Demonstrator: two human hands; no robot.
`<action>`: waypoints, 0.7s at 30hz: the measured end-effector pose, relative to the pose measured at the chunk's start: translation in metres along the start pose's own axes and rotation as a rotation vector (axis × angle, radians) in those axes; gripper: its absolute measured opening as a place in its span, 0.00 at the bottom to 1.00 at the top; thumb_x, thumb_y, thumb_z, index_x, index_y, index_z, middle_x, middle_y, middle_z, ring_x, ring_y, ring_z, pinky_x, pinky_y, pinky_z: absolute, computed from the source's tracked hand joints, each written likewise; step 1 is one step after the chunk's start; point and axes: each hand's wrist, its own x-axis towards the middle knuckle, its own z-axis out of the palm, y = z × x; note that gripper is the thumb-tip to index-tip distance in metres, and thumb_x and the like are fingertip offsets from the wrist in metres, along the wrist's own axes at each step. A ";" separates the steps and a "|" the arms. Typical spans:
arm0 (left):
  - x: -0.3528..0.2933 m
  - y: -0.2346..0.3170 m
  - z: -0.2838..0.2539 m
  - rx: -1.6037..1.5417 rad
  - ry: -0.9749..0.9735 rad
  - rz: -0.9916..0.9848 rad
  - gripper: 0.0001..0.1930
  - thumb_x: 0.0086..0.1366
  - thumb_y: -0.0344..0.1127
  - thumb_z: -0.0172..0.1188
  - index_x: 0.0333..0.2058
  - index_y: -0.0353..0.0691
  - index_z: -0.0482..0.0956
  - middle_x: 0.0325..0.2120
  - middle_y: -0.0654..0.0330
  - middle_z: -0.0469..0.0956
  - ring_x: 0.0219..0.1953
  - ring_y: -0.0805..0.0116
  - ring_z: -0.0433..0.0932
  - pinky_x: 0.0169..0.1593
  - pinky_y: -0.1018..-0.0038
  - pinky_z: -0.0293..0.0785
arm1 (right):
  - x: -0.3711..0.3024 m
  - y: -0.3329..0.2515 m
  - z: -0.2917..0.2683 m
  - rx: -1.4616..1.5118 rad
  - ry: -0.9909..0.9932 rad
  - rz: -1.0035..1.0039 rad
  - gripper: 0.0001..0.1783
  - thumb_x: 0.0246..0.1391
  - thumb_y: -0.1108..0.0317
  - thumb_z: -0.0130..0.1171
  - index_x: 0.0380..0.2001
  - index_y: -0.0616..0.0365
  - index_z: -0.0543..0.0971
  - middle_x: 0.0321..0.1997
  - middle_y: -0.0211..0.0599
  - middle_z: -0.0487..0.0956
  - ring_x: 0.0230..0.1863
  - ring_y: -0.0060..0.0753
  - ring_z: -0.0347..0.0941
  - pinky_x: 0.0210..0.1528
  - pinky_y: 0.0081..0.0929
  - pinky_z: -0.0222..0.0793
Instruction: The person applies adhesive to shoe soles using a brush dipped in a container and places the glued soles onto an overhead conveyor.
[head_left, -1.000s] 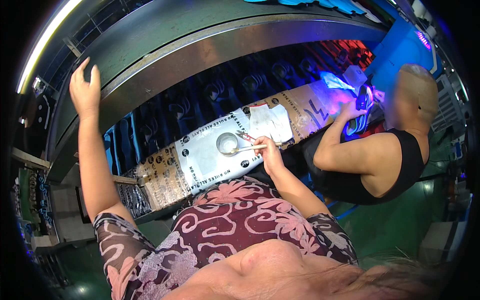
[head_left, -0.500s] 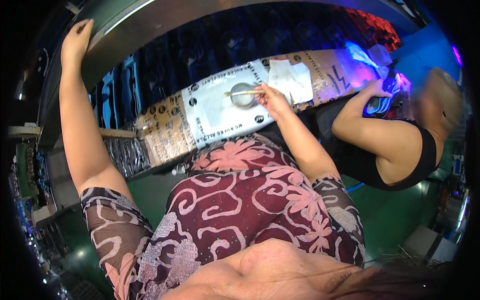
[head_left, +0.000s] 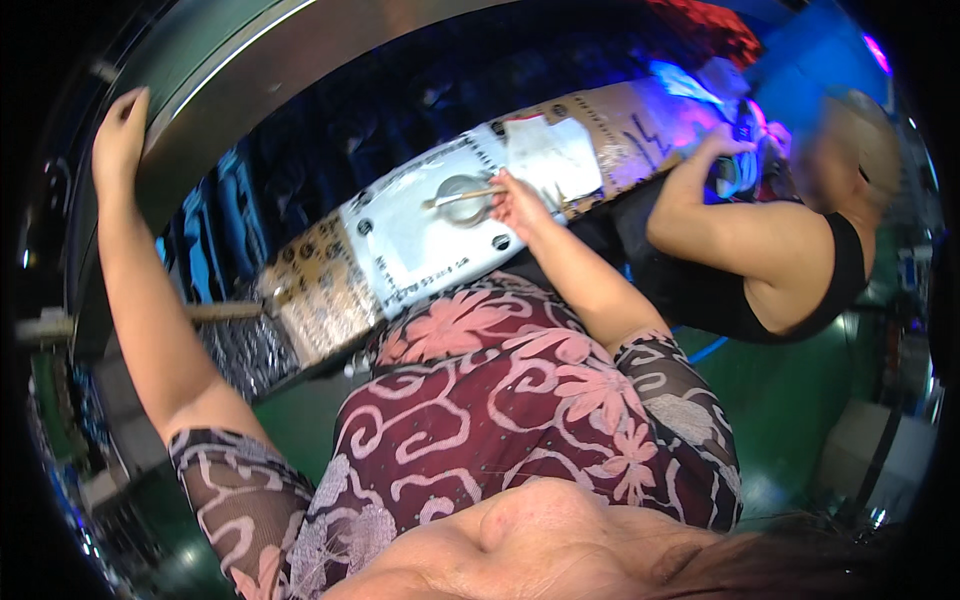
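My right hand (head_left: 517, 199) grips a thin wooden stick (head_left: 458, 197) that lies across a small round metal dish (head_left: 462, 198). The dish sits on a white rectangular plate (head_left: 420, 240) with dark holes near its corners, resting on a cardboard-covered bench (head_left: 320, 300). My left hand (head_left: 120, 135) is raised far to the left and holds the edge of a grey metal hood (head_left: 250, 70) above the bench. A sheet of white paper (head_left: 550, 155) lies just right of my right hand.
A second person in a black sleeveless top (head_left: 800, 290) leans on the bench at the right, one hand (head_left: 725, 145) on something under purple-blue light. Blue ribbed parts (head_left: 215, 240) stand behind the bench. Green floor (head_left: 800, 400) lies below.
The view has tilted, shifting the bench up and right in the picture. My right hand stays at the dish with the stick; my left hand keeps its hold on the hood edge.
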 end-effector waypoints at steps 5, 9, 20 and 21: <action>0.021 -0.043 0.030 -0.272 -0.138 0.125 0.21 0.61 0.43 0.52 0.47 0.34 0.70 0.44 0.52 0.73 0.48 0.64 0.71 0.52 0.75 0.63 | -0.043 0.000 -0.032 -0.122 0.105 -0.126 0.20 0.57 0.50 0.44 0.40 0.56 0.70 0.21 0.30 0.68 0.15 0.19 0.60 0.21 0.18 0.62; 0.005 -0.003 0.012 -0.185 -0.181 0.126 0.22 0.62 0.45 0.49 0.50 0.35 0.68 0.47 0.48 0.71 0.51 0.59 0.69 0.54 0.73 0.61 | -0.099 -0.002 -0.099 -0.419 0.272 -0.333 0.19 0.57 0.52 0.46 0.38 0.57 0.74 0.21 0.25 0.68 0.20 0.17 0.60 0.24 0.15 0.60; -0.028 0.052 -0.010 -0.346 -0.063 0.096 0.24 0.61 0.48 0.50 0.53 0.44 0.66 0.49 0.50 0.69 0.52 0.57 0.67 0.56 0.68 0.59 | -0.310 0.155 -0.279 -1.183 0.812 0.255 0.19 0.51 0.52 0.47 0.23 0.58 0.75 0.26 0.44 0.75 0.27 0.45 0.71 0.30 0.37 0.65; -0.037 0.047 -0.015 -0.342 -0.037 0.061 0.24 0.61 0.48 0.50 0.54 0.46 0.66 0.49 0.51 0.70 0.52 0.59 0.67 0.56 0.68 0.59 | -0.312 0.155 -0.285 -1.196 0.807 0.272 0.18 0.50 0.53 0.47 0.24 0.58 0.75 0.26 0.44 0.75 0.28 0.45 0.71 0.31 0.37 0.65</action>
